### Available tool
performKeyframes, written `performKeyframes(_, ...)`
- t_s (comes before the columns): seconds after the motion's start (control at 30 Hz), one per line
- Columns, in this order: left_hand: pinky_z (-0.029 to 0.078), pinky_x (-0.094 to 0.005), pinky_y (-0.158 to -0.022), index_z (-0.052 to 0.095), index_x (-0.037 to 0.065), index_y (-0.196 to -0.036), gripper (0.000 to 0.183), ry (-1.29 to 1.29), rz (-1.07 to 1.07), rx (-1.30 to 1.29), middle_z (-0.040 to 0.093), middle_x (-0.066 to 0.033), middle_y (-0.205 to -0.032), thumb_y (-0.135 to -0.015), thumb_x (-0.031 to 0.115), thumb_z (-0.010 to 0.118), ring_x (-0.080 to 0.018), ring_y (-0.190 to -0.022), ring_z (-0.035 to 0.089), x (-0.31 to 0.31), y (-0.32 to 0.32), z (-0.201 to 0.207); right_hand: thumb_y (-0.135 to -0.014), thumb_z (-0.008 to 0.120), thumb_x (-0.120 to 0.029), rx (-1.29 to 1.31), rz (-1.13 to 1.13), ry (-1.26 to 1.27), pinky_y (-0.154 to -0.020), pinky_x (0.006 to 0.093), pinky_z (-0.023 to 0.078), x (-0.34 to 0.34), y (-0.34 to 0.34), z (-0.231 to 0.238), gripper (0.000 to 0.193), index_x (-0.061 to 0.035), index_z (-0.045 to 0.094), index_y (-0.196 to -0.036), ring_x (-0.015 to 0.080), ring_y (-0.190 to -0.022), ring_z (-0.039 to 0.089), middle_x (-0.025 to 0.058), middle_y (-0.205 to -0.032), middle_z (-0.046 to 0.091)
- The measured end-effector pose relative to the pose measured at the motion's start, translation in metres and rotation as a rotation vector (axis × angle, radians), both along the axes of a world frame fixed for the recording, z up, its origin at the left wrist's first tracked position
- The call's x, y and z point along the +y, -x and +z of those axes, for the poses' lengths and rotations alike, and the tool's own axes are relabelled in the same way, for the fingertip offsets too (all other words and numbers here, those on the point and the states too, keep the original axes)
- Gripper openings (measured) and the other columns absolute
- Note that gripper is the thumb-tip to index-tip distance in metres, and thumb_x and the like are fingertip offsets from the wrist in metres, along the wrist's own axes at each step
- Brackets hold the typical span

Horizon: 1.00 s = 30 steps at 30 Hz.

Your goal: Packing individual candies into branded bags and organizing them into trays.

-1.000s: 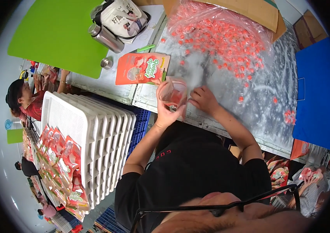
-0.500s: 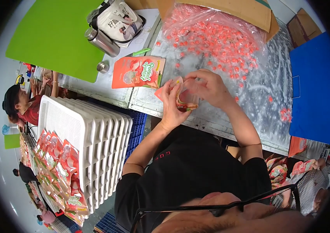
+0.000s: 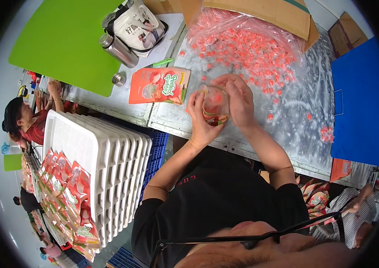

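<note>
My left hand (image 3: pixel 202 117) is wrapped round an upright snack pouch (image 3: pixel 216 117), printed in red and green, in front of my chest at the table's near edge. Its mouth gapes upward, and wrapped red candies (image 3: pixel 216 97) show inside. With curled fingers, my right hand (image 3: pixel 238 99) holds the pouch's far right rim; the fingertips are partly hidden. Left of my hands, flat red pouches (image 3: pixel 158 85) lie on the metal table. A heap of red candies in clear wrappers (image 3: pixel 247 42) spills from a plastic-lined carton beyond my hands.
A steel flask (image 3: pixel 119 51), its cap (image 3: pixel 118 79), a green cutter (image 3: pixel 163 62) and a white bag (image 3: pixel 138 27) stand or lie at the back left. Stacked white trays (image 3: pixel 109 147) with pouches rise at my left. A blue panel (image 3: pixel 362 102) borders the right side. Other people work nearby.
My right hand has shifted from over the pouch's mouth to its far right rim. Red candies now show in the mouth. My left hand keeps its hold.
</note>
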<state>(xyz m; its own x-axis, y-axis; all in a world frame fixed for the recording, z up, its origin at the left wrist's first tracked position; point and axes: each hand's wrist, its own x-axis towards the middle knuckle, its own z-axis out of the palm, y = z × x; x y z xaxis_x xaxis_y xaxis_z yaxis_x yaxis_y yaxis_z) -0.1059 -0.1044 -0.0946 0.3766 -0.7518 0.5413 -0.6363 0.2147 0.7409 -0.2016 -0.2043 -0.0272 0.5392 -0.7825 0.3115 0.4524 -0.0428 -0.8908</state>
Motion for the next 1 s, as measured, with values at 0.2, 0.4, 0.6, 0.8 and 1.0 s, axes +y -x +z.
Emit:
performKeyframes(0.2,0.031,-0.0517,-0.113,0.02,0.007,-0.152,0.118,0.011,0.06,0.062,0.023,-0.0245,-0.147,-0.057,0.007,0.091,-0.0447,-0.136,0.029,0.0,-0.005,-0.011,-0.101,0.054,-0.02,0.091,-0.026,0.183,-0.095,0.0378,0.046,0.012,0.008,0.032,0.023,-0.0003,0.063,-0.109,0.0224,-0.102,0.061,0.0099,-0.112,0.064)
performKeyframes(0.4,0.033,-0.0508,-0.113,0.016,0.006,-0.154,0.132,0.057,0.146,0.034,0.026,-0.0236,-0.147,-0.05,0.021,0.098,-0.0416,-0.137,0.031,0.023,-0.017,-0.007,-0.075,0.072,-0.011,0.725,0.094,1.158,-0.072,0.0384,0.053,0.003,0.037,0.005,0.023,-0.0065,0.064,-0.096,0.0302,-0.086,0.063,0.0094,-0.098,0.064)
performKeyframes(0.6,0.043,-0.0339,-0.106,0.029,0.001,-0.152,0.12,-0.148,-0.54,0.742,0.043,-0.0143,-0.151,-0.052,0.005,0.094,-0.0208,-0.134,0.046,0.025,-0.064,-0.007,-0.07,0.076,-0.015,0.643,0.117,1.22,-0.073,0.0375,0.053,0.0,0.051,0.001,0.026,-0.0077,0.064,-0.092,0.0267,-0.085,0.062,0.0054,-0.095,0.064)
performKeyframes(0.8,0.044,-0.0332,-0.104,0.059,-0.002,-0.127,0.075,-0.3,-0.556,0.627,0.063,-0.0119,-0.131,-0.057,-0.001,0.088,-0.0193,-0.126,0.055,0.031,-0.064,0.007,-0.073,0.076,-0.018,0.712,0.166,1.298,-0.073,0.0418,0.051,0.012,0.031,0.033,0.027,-0.0089,0.067,-0.097,0.0265,-0.087,0.062,0.0035,-0.092,0.066)
performKeyframes(1.0,0.048,-0.0322,-0.099,0.063,-0.004,-0.125,0.067,-0.394,-0.558,0.761,0.065,-0.009,-0.129,-0.063,-0.003,0.085,-0.0146,-0.116,0.059,0.034,-0.053,0.011,-0.08,0.069,-0.022,1.209,0.512,1.416,-0.071,0.0428,0.05,0.014,0.021,0.024,0.027,-0.0075,0.069,-0.103,0.0279,-0.087,0.063,0.006,-0.087,0.069)
